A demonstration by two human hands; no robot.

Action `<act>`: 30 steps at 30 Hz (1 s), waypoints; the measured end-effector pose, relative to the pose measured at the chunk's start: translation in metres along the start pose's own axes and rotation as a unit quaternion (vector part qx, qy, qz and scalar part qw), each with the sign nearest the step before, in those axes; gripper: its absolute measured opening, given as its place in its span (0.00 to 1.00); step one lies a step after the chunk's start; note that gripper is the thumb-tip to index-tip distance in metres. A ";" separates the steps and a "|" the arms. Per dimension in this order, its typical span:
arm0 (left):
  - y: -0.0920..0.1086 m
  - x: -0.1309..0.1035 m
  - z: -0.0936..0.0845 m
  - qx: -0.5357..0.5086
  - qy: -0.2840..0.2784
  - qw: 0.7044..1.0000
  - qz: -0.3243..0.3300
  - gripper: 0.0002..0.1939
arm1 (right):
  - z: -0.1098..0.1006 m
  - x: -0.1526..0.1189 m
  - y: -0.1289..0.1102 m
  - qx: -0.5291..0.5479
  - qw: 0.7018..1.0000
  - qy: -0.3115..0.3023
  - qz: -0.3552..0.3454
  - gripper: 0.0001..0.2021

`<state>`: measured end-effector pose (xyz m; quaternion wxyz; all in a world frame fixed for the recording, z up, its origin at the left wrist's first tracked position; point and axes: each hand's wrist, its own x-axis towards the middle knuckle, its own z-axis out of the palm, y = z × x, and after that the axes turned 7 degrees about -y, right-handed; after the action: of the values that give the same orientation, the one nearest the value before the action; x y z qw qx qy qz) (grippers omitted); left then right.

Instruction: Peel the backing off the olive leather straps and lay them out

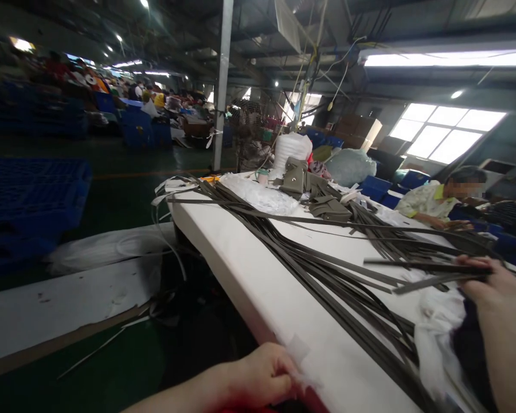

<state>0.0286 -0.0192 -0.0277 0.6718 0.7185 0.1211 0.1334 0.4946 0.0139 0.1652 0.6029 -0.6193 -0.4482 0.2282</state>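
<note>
My right hand [487,280], at the right, is closed around the ends of dark grey-green straps [417,265]; two of them stick out to its left above the table. My left hand [266,373] is at the near edge of the white table [245,275], fingers curled, with a pale bit at the fingertips that is too blurred to name. A long bundle of similar straps [301,264] lies lengthwise across the table. A crumpled white cloth [441,321] lies below my right hand, beside the straps.
Dark green-grey bags [294,179], clear plastic wrap [258,198] and a white foam roll [291,150] are at the table's far end. A co-worker [438,198] sits at the right. Blue pallets [34,198] and a flat white board [73,304] are left of the table.
</note>
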 end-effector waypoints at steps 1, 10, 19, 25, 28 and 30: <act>0.000 0.000 0.000 0.000 -0.002 1.000 -0.001 0.22 | -0.010 -0.002 0.000 0.041 0.998 0.053 0.007 0.32; 0.017 0.000 -0.013 0.071 0.044 0.996 0.015 0.25 | 0.069 -0.101 0.048 0.243 0.950 0.054 0.186 0.02; 0.051 -0.007 -0.023 0.210 0.171 0.952 0.141 0.17 | 0.127 -0.179 0.058 0.225 0.970 -0.002 0.095 0.15; 0.049 -0.020 -0.031 0.107 0.036 0.992 0.054 0.21 | 0.115 -0.183 0.056 0.220 0.971 0.081 0.049 0.13; 0.050 -0.021 -0.034 0.142 0.020 0.988 0.062 0.20 | 0.113 -0.189 0.048 0.199 0.975 0.063 0.083 0.13; 0.053 -0.017 -0.032 0.195 0.033 0.978 0.068 0.18 | 0.119 -0.195 0.043 0.192 0.973 0.020 0.124 0.12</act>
<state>0.0013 0.0011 0.0264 0.5037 0.8376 0.1174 0.1761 0.3122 -0.0781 0.0536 0.6866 -0.5470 -0.3033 0.3706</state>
